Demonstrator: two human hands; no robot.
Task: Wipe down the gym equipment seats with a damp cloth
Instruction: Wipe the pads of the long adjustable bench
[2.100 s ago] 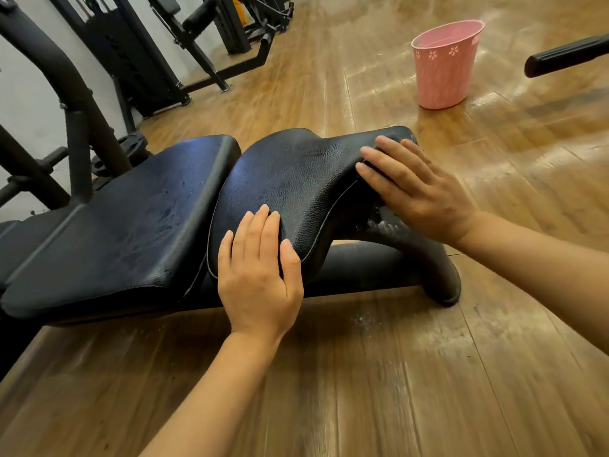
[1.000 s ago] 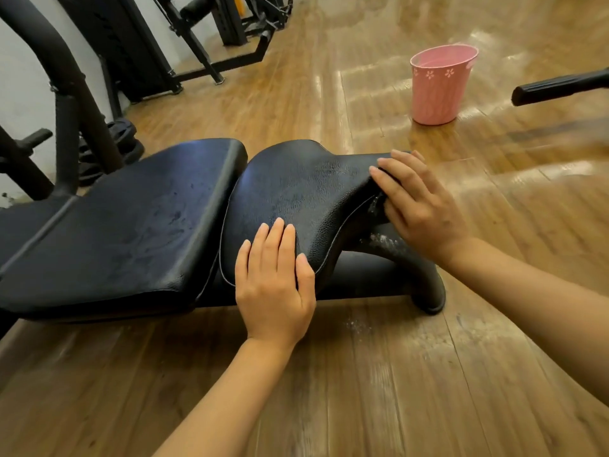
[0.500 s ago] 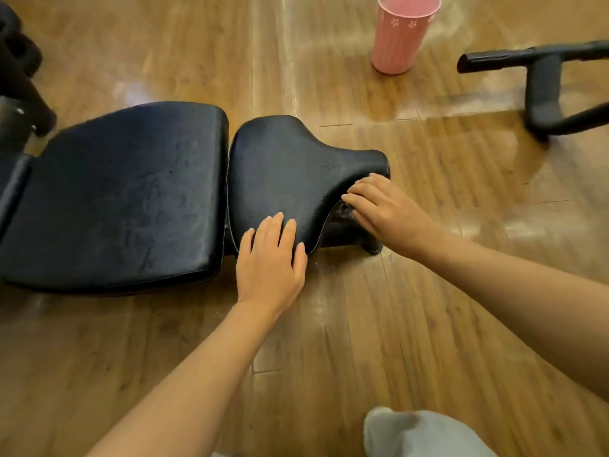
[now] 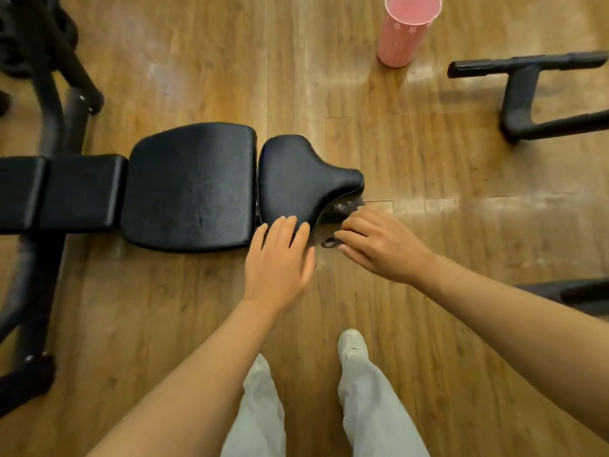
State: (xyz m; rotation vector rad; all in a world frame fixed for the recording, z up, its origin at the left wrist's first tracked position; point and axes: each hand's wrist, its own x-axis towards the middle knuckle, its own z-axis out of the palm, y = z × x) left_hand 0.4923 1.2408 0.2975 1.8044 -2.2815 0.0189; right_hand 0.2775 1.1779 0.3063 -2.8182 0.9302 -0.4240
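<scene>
from the head view, the left hand [image 4: 280, 258] is lying flat, fingers straight, on the near edge of the black bench seat [image 4: 296, 179] – the right hand [image 4: 379, 245] is hovering beside it, loosely curled, apparently holding nothing. no cloth is showing, so wiping looks stalled – fetching a damp cloth is likely coming next.

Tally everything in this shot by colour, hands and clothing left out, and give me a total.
Black: 5 – saddle-shaped seat pad, square bench pad, headrest pad, small ring on the floor, separate machine foot
Pink: 1 – bucket
Total: 6
</scene>
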